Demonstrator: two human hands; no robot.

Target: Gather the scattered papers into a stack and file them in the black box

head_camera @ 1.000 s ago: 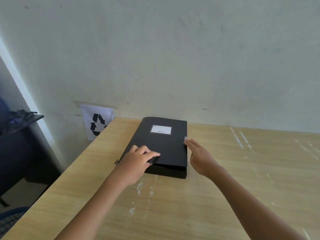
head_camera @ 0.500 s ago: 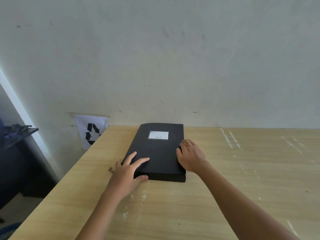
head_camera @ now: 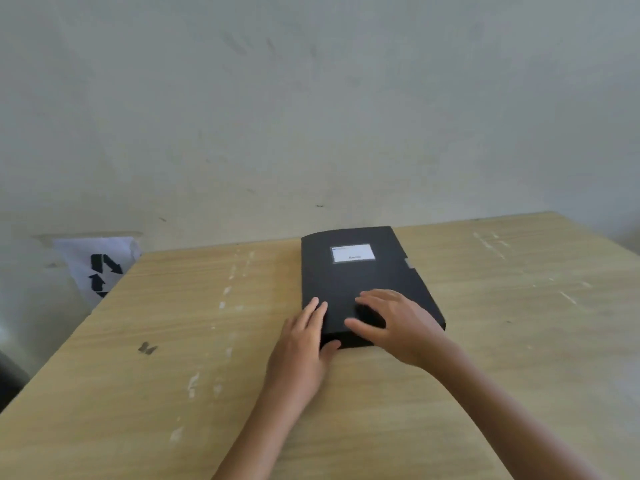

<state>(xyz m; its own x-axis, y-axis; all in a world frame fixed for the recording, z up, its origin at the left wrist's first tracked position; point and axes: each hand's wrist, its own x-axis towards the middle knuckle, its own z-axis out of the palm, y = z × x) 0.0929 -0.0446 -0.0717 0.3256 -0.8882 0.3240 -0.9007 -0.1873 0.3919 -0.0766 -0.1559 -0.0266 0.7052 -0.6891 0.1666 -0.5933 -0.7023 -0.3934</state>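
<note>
A: Where's the black box (head_camera: 360, 285)?

B: Flat on the wooden table (head_camera: 207, 341), lid closed, near the back edge by the wall (head_camera: 311, 98). Long axis runs away from the camera, angled a little to the left at the far end.

A: Hands?

B: Both on its near end. Left hand (head_camera: 301, 344) at the near-left corner: fingers laid flat on the lid, thumb against the front edge. Loosely wrapped on the corner, not a clamp. Right hand (head_camera: 401, 323) palm-down on the lid just beside it, fingers spread, flat, nothing pinched.

A: Any text?

B: White label (head_camera: 353, 253) on the lid toward the far end. There's a dark line of print, too blurred to read. Left of the table, a white sheet (head_camera: 100, 265) taped to the wall shows black recycling-type arrows, partly cut off by the table edge.

A: Change vs half a second ago?

B: The box now sits right of centre in the view, was left of centre. Right hand has moved from the right edge onto the lid top. Left hand stays at the near-left corner. More bare table shows on the left.
</note>
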